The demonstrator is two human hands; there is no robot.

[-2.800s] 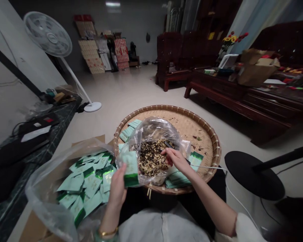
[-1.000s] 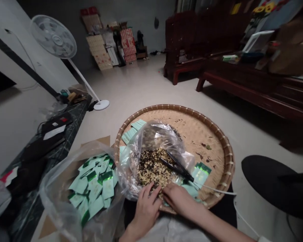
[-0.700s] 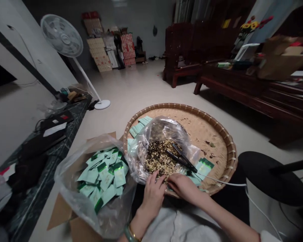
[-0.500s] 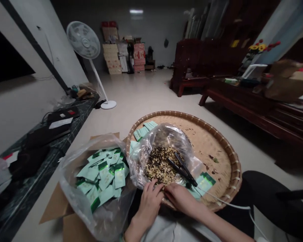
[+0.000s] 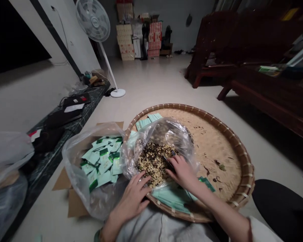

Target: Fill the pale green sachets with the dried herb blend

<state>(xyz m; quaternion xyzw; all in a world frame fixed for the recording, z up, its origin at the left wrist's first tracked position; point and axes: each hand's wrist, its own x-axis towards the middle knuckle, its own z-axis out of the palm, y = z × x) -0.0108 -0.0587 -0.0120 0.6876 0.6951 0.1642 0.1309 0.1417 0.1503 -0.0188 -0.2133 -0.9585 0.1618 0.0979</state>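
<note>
Right hand [image 5: 182, 172] closed around black tongs [image 5: 168, 162] in loose tea mix [image 5: 151, 164] inside plastic bag [image 5: 164, 134]; left hand [image 5: 133, 194] open, spread against bag edge; bag resting in round bamboo tray [image 5: 217, 161].

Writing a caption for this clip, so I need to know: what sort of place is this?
Probably a home living room doubling as a small packing workspace: a dark carved wooden settee stands nearby, stacked printed cartons line the far wall, and a round woven bamboo tray holds mint-green sachets.

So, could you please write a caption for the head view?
Left hand and right hand work at a clear plastic bag of dried mix on a woven bamboo tray.
</note>
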